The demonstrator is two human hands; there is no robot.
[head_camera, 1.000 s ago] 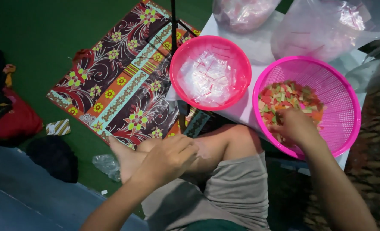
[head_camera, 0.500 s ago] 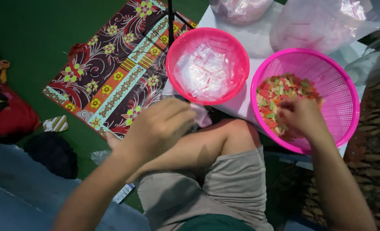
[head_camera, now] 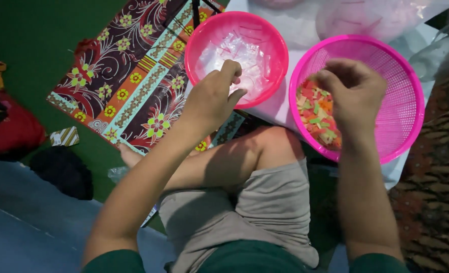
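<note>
The fingers (head_camera: 233,71) of the left hand (head_camera: 215,96) curl narrowly over the near rim of a round pink plastic bowl (head_camera: 237,55), pinched as if on something small, though whether anything sits between them cannot be told. That bowl holds a heap of small clear plastic wrappers (head_camera: 234,53). The right hand (head_camera: 353,91) hangs over a round pink plastic mesh basket (head_camera: 358,96), its fingers bunched downward into a pile of small red, orange and green pieces (head_camera: 318,114); what they grip, if anything, is hidden under the knuckles. The pile lies at the near left of the basket, much of whose mesh floor shows bare. Many pieces remain loose in the basket, so the handling looks far from finished. Both containers rest on a white sheet (head_camera: 272,108) spread on the green floor (head_camera: 42,45), beside a dark floral patterned cloth (head_camera: 133,81). The person's bent knee (head_camera: 265,146) lies below the bowl.
</note>
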